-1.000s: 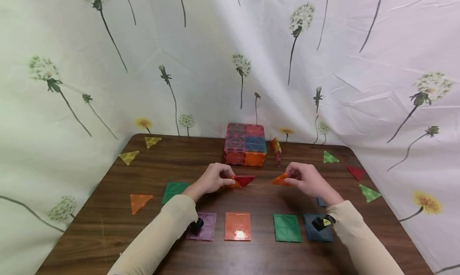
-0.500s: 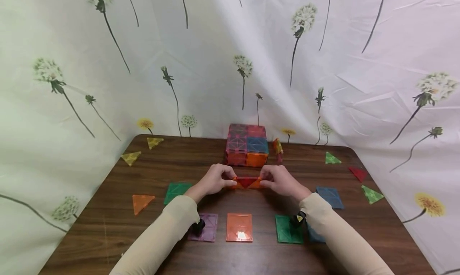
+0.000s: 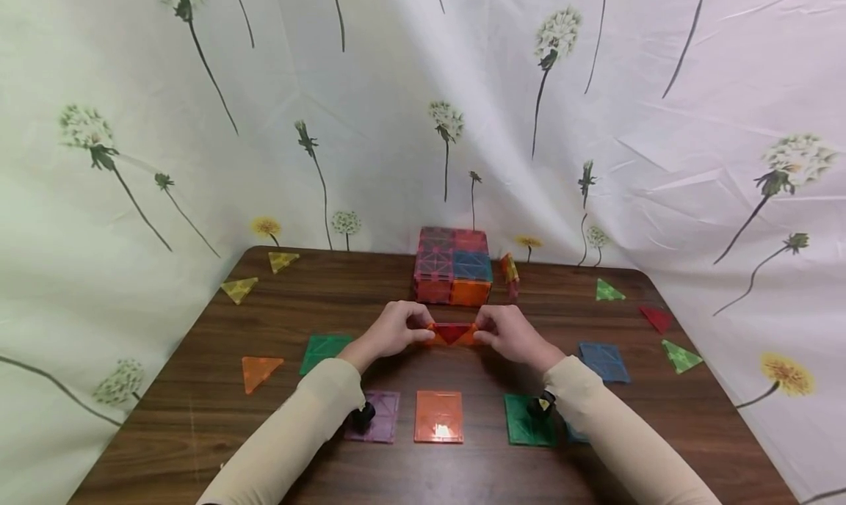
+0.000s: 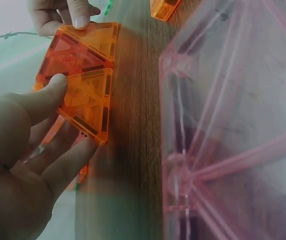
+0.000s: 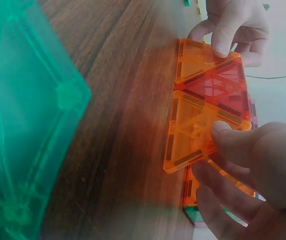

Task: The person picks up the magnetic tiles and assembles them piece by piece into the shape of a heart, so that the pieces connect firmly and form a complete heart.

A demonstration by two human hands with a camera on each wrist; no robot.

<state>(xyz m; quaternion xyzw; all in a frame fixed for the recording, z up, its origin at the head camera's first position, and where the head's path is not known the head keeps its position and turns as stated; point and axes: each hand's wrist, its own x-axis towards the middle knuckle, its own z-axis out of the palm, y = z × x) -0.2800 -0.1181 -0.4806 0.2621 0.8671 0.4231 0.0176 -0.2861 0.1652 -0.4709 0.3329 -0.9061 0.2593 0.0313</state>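
Right hand (image 3: 507, 330) moved inward; its fingers and left hand's (image 3: 393, 330) pinch orange plastic triangles (image 5: 189, 131) flanking a red plastic triangle (image 5: 222, 91); uneven twisting could separate them.

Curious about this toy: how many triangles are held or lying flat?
9: two orange triangles and a red triangle in the hands; on the left, two yellow triangles and another orange one; on the right, two green triangles and another red one. The arms may hide more.

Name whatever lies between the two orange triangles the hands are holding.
A red triangle, its edges against both; the two wrist views show it.
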